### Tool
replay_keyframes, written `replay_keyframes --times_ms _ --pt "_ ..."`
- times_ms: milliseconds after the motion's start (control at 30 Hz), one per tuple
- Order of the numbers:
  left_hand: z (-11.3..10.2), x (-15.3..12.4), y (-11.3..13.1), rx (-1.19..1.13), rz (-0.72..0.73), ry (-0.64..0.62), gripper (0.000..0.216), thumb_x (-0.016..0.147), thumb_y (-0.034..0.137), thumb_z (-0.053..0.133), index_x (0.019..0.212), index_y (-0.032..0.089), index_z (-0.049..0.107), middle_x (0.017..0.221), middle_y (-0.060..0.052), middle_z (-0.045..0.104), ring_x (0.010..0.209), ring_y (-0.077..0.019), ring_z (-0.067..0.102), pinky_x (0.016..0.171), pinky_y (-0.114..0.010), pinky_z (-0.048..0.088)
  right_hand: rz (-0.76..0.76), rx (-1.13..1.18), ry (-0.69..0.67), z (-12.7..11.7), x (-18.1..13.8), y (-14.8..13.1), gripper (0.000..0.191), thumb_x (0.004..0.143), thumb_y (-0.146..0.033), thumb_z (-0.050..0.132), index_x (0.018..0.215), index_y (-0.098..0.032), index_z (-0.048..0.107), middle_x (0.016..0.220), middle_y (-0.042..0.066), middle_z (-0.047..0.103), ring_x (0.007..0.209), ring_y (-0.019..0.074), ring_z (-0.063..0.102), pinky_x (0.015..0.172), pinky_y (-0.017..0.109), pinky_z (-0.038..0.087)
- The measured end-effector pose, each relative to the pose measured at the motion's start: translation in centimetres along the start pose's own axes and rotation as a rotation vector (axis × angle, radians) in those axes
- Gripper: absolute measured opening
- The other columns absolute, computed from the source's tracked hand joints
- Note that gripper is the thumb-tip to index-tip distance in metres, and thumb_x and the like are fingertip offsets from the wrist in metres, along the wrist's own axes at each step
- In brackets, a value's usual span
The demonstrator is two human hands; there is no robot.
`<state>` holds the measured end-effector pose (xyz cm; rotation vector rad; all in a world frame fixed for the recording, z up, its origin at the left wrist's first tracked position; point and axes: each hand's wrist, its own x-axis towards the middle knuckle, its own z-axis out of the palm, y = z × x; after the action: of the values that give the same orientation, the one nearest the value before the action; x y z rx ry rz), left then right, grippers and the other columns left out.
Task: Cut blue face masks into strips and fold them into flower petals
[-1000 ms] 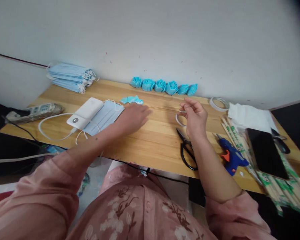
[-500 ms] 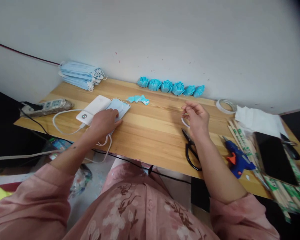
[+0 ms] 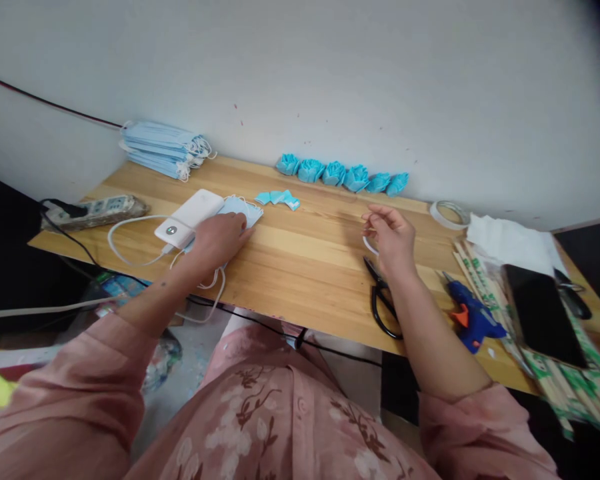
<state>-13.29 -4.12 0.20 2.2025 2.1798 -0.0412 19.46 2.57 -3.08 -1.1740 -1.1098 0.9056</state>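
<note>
My left hand (image 3: 221,239) lies palm down on a light blue face mask (image 3: 245,211), fingers loosely stretched over it and nothing gripped. Beside the wrist is a white power bank (image 3: 189,219) with a white cable plugged in. My right hand (image 3: 394,241) is held over the board with its fingers curled and pinched together. A thin white curved strip (image 3: 369,246) hangs out below those fingers; its other end is hidden by the hand. Just under the right wrist lie black-handled scissors (image 3: 377,293). Small folded blue pieces (image 3: 279,198) sit between the hands, farther back.
Several blue flowers (image 3: 335,173) line the wall. A stack of masks (image 3: 163,148) is at back left, near a power strip (image 3: 97,212). On the right are a tape roll (image 3: 449,215), a blue glue gun (image 3: 473,317), wrapped sticks (image 3: 480,277) and a phone (image 3: 543,315).
My left hand has slid slightly right and forward over the mask. My right hand stays in nearly the same place with the white strip. The view has shifted a little.
</note>
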Motion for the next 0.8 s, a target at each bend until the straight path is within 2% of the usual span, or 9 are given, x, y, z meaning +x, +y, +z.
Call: replay_keyframes --times_ms 67,167,333,400,467,533,600,700,800 --pt "0.1 0.4 0.5 0.015 0.013 0.007 0.042 0.098 0.048 0.04 0.109 0.016 0.065 0.105 -0.018 0.075 0.096 -0.0343 0.07 0.064 -0.034 0.041 -0.003 -0.007 -0.018 0.0 0.0 0.1 0.022 0.07 -0.03 0.068 0.09 -0.021 0.069 0.081 0.0 0.069 0.062 0.0101 0.057 0.057 0.025 0.05" --pt "0.4 1.0 0.8 0.042 0.005 -0.019 0.039 0.099 0.038 0.035 0.109 0.014 0.065 0.104 -0.02 0.075 0.093 -0.0334 0.071 0.064 -0.034 0.041 0.009 -0.008 -0.037 -0.2 0.1 0.1 0.024 0.069 -0.031 0.069 0.09 -0.02 0.069 0.081 0.0 0.069 0.061 0.0098 0.057 0.057 0.025 0.05" --pt "0.5 1.5 -0.1 -0.075 -0.017 -0.014 0.034 0.096 0.03 0.033 0.096 0.017 0.065 0.097 -0.017 0.075 0.087 -0.0314 0.069 0.063 -0.035 0.039 0.02 -0.015 -0.04 -0.3 0.2 0.1 0.021 0.069 -0.03 0.07 0.088 -0.022 0.069 0.078 0.0 0.069 0.06 0.01 0.057 0.056 0.025 0.051" --pt "0.2 1.7 -1.1 -0.235 -0.018 0.051 0.028 0.093 0.032 0.039 0.084 0.019 0.062 0.088 -0.012 0.073 0.083 -0.0281 0.067 0.066 -0.036 0.039 0.021 -0.012 -0.044 -0.3 0.2 0.1 0.02 0.069 -0.03 0.07 0.088 -0.021 0.07 0.078 0.0 0.07 0.059 0.0099 0.057 0.056 0.024 0.052" --pt "-0.3 1.9 -2.4 -0.508 -0.045 0.162 0.022 0.088 0.035 0.048 0.074 0.021 0.055 0.076 -0.006 0.067 0.077 -0.0217 0.062 0.07 -0.034 0.041 0.026 0.004 -0.041 -0.2 0.2 0.1 0.02 0.069 -0.029 0.071 0.088 -0.021 0.071 0.078 0.0 0.07 0.059 0.0094 0.057 0.055 0.024 0.051" --pt "-1.1 2.1 -3.6 -0.886 -0.121 0.306 0.025 0.086 0.043 0.055 0.073 0.022 0.052 0.071 0.0 0.06 0.073 -0.0158 0.056 0.073 -0.032 0.044 0.032 0.025 -0.034 -0.2 0.2 0.2 0.021 0.069 -0.028 0.071 0.088 -0.02 0.071 0.077 0.0 0.07 0.059 0.0089 0.057 0.055 0.023 0.051" --pt "-1.9 2.1 -4.2 -1.217 -0.139 0.401 0.032 0.086 0.054 0.06 0.078 0.024 0.052 0.074 0.002 0.058 0.077 -0.0138 0.054 0.075 -0.031 0.047 0.042 0.036 -0.032 -0.1 0.2 0.2 0.02 0.069 -0.027 0.072 0.088 -0.02 0.072 0.077 -0.001 0.071 0.059 0.0088 0.057 0.054 0.022 0.05" --pt "-2.8 1.9 -3.4 -1.525 -0.061 0.393 0.039 0.086 0.063 0.061 0.087 0.024 0.055 0.083 0.0 0.064 0.085 -0.0156 0.059 0.073 -0.032 0.05 0.051 0.026 -0.049 0.2 -0.2 -0.3 0.019 0.071 -0.028 0.073 0.089 -0.021 0.073 0.077 -0.001 0.072 0.059 0.0088 0.057 0.056 0.023 0.05" --pt "-3.1 1.9 -0.9 -1.578 0.038 0.283 0.043 0.09 0.064 0.055 0.097 0.021 0.06 0.089 -0.005 0.069 0.089 -0.0201 0.066 0.071 -0.034 0.053 0.067 -0.001 -0.178 0.8 -1.4 -1.5 0.026 0.074 -0.035 0.077 0.097 -0.022 0.074 0.084 0.001 0.075 0.069 0.0117 0.064 0.065 0.027 0.054"
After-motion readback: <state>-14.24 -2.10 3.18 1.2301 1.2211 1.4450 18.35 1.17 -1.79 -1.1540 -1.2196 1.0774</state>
